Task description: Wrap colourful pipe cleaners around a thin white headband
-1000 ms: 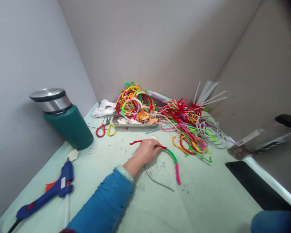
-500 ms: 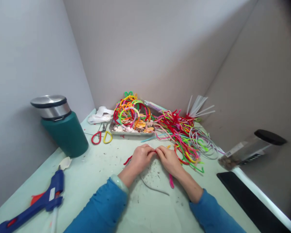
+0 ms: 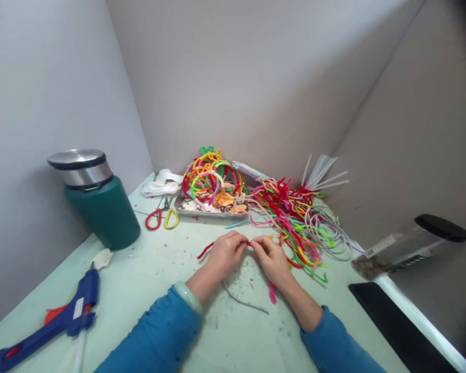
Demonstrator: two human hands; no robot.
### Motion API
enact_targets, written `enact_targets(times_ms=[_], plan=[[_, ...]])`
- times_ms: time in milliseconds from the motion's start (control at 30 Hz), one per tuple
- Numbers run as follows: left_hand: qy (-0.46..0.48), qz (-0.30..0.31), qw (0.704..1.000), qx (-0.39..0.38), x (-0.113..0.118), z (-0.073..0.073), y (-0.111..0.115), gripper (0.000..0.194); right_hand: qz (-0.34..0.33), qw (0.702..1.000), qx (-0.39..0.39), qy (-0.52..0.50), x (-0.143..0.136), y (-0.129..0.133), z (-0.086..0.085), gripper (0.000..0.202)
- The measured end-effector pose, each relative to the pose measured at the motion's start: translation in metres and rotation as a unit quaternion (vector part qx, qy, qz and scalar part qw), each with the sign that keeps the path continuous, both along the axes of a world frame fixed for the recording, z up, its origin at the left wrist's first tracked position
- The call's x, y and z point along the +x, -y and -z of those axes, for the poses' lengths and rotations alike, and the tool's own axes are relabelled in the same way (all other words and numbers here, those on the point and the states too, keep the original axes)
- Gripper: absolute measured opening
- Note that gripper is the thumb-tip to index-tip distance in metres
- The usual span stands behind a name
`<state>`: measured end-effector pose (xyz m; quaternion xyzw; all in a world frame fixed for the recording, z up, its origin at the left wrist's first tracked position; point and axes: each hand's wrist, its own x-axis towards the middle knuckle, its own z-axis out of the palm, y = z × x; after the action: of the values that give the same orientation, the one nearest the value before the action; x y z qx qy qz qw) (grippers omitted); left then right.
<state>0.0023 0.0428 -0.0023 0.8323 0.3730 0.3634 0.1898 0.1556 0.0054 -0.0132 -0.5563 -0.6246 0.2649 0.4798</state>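
My left hand point(image 3: 227, 255) is closed around a red pipe cleaner point(image 3: 205, 251), whose free end sticks out to the left. Close beside it, my right hand point(image 3: 272, 261) pinches the same pipe cleaner between thumb and fingertips, where a short red bit shows between the hands. A grey pipe cleaner point(image 3: 246, 302) curves along the table below my hands. Partly covered by my right wrist lies a pink fuzzy strip point(image 3: 272, 292). Small dark scraps are scattered on the tabletop point(image 3: 241, 342) between my forearms.
Behind my hands stands a metal tray point(image 3: 213, 213) holding shells and coloured pipe-cleaner rings. A heap of pipe cleaners point(image 3: 291, 207) spreads to its right. Scissors point(image 3: 163, 215), a green bottle point(image 3: 104, 212) and a blue glue gun point(image 3: 75, 311) are leftward; a clear jar point(image 3: 404, 248) stands right.
My right hand has shifted slightly to the right, opening a small gap between the hands at the red pipe cleaner. The view has turned a little.
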Motion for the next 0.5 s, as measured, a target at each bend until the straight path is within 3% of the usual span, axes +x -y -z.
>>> enact_targets(times_ms=[300, 500], plan=[[0.002, -0.006, 0.999, -0.032, 0.0012, -0.0015, -0.0004, 0.012, 0.003, 1.0, 0.013, -0.007, 0.001, 0.0026, 0.0003, 0.021], [0.028, -0.003, 0.988, -0.152, 0.0017, -0.0053, -0.0033, 0.014, -0.04, 0.999, 0.011, -0.004, 0.0023, 0.0016, -0.0035, 0.019]])
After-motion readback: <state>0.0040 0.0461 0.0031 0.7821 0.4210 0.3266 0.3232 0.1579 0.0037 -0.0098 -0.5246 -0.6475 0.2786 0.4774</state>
